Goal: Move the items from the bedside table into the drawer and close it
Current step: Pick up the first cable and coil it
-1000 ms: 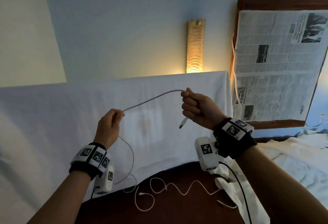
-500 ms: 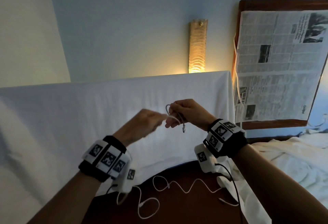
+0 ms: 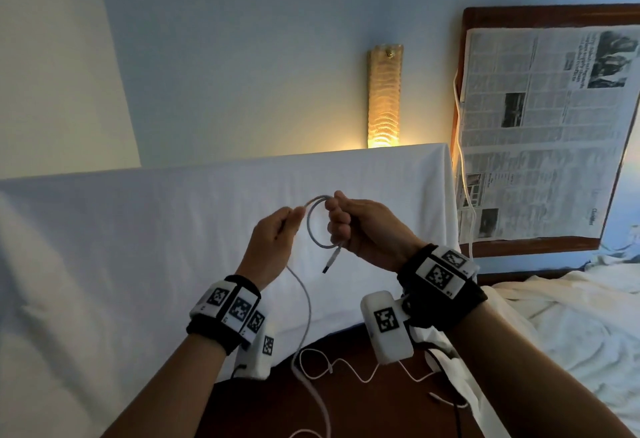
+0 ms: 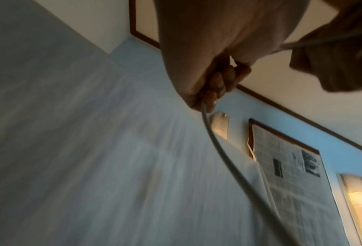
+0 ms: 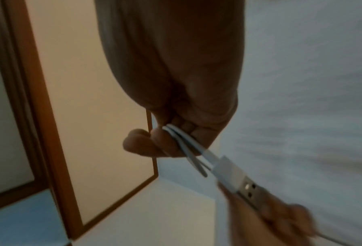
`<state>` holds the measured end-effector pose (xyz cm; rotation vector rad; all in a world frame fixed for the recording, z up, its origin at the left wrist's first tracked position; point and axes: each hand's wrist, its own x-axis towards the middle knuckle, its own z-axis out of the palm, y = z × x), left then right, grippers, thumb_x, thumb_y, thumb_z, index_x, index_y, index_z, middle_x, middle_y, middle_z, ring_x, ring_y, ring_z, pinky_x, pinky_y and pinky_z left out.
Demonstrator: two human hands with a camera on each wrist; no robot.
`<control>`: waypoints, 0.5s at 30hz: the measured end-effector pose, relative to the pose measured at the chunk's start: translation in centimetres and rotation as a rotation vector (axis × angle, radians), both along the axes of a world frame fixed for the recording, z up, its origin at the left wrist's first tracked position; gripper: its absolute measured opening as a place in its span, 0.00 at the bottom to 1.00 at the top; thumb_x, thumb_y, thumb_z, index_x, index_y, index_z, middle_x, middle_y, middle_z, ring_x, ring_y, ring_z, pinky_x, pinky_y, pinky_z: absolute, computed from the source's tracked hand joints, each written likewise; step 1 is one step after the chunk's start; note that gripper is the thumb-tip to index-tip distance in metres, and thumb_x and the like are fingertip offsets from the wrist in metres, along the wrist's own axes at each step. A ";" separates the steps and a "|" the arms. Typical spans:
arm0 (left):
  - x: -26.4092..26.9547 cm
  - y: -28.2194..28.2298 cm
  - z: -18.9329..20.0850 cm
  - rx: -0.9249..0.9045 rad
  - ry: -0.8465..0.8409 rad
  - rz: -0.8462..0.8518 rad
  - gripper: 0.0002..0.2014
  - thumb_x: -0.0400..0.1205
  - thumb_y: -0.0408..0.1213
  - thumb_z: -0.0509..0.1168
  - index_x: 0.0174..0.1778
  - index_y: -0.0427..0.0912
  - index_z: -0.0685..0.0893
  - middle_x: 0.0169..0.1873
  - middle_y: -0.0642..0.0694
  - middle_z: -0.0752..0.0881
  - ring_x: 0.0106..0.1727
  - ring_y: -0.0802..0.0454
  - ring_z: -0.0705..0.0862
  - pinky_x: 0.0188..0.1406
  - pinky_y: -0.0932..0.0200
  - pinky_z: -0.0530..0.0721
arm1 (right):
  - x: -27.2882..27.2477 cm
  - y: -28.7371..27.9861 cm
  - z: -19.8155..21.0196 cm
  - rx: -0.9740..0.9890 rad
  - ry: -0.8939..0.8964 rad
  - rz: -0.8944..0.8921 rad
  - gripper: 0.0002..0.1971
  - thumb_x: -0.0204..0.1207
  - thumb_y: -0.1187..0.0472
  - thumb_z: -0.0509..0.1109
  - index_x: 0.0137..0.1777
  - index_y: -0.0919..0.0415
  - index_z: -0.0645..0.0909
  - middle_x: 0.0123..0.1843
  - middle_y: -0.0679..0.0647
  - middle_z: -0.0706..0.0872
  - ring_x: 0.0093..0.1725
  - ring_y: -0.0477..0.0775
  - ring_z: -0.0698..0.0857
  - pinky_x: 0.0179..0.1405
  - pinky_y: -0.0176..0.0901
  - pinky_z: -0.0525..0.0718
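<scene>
Blue wall (image 3: 277, 39), glowing sconce (image 3: 384, 98)

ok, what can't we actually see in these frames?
- Drawer: in no view; open or shut cannot be told.
- Bedside table: head view, mostly hidden by both arms and cut off by the bottom edge.
- Cable: its far end runs off the bottom edge.
- Left hand grip: left wrist view blurred.
- Newspaper text: too small.

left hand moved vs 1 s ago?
Yes. The left hand moved right and up toward the right hand, judged against the wall lamp.
</scene>
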<state>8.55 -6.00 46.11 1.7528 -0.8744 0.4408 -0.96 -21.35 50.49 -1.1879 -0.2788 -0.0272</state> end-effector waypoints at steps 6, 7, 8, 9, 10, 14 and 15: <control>-0.1 0.3 -8.5 0.057 0.231 0.050 0.17 0.88 0.44 0.57 0.31 0.50 0.74 0.19 0.60 0.74 0.24 0.62 0.68 0.29 0.61 0.70 | -0.2 -2.8 2.3 0.272 -0.089 -0.077 0.15 0.88 0.59 0.52 0.41 0.59 0.74 0.27 0.49 0.76 0.23 0.44 0.74 0.25 0.30 0.78; -1.0 0.3 -8.8 0.152 0.264 0.006 0.19 0.88 0.45 0.56 0.29 0.49 0.72 0.18 0.57 0.72 0.23 0.60 0.67 0.29 0.60 0.69 | -0.1 -3.2 2.5 0.204 -0.108 -0.146 0.15 0.88 0.59 0.53 0.41 0.59 0.75 0.26 0.48 0.75 0.23 0.44 0.72 0.25 0.31 0.76; -2.2 0.3 -8.4 0.291 0.259 -0.060 0.22 0.88 0.47 0.55 0.27 0.47 0.69 0.18 0.56 0.70 0.23 0.59 0.65 0.30 0.59 0.69 | 0.1 -3.5 2.6 0.092 -0.126 -0.231 0.14 0.88 0.59 0.55 0.41 0.60 0.75 0.25 0.48 0.73 0.24 0.45 0.70 0.25 0.32 0.74; -3.6 0.2 -7.4 0.438 0.231 -0.145 0.23 0.88 0.49 0.55 0.25 0.47 0.66 0.18 0.55 0.67 0.22 0.59 0.63 0.30 0.60 0.67 | 0.4 -3.6 2.4 -0.055 -0.144 -0.318 0.13 0.87 0.59 0.56 0.41 0.61 0.76 0.25 0.49 0.73 0.24 0.46 0.69 0.25 0.33 0.73; -4.8 0.2 -5.9 0.554 0.195 -0.240 0.24 0.88 0.49 0.55 0.24 0.47 0.64 0.18 0.54 0.65 0.21 0.58 0.61 0.28 0.62 0.66 | 0.6 -3.6 2.0 -0.212 -0.158 -0.387 0.13 0.86 0.61 0.58 0.41 0.62 0.77 0.24 0.50 0.74 0.25 0.48 0.70 0.26 0.36 0.73; -7.2 0.5 1.5 0.581 0.048 -0.434 0.25 0.87 0.46 0.58 0.23 0.44 0.66 0.21 0.50 0.64 0.23 0.54 0.60 0.28 0.59 0.64 | 0.9 -3.0 0.3 -0.511 -0.150 -0.363 0.13 0.87 0.61 0.58 0.43 0.66 0.78 0.30 0.59 0.87 0.28 0.54 0.85 0.33 0.41 0.83; -7.2 0.7 3.1 0.534 0.008 -0.422 0.25 0.87 0.45 0.59 0.22 0.46 0.67 0.21 0.52 0.65 0.23 0.54 0.62 0.28 0.59 0.64 | 0.7 -2.9 0.0 -0.513 -0.148 -0.327 0.13 0.87 0.61 0.58 0.44 0.67 0.79 0.31 0.59 0.88 0.29 0.54 0.87 0.34 0.41 0.84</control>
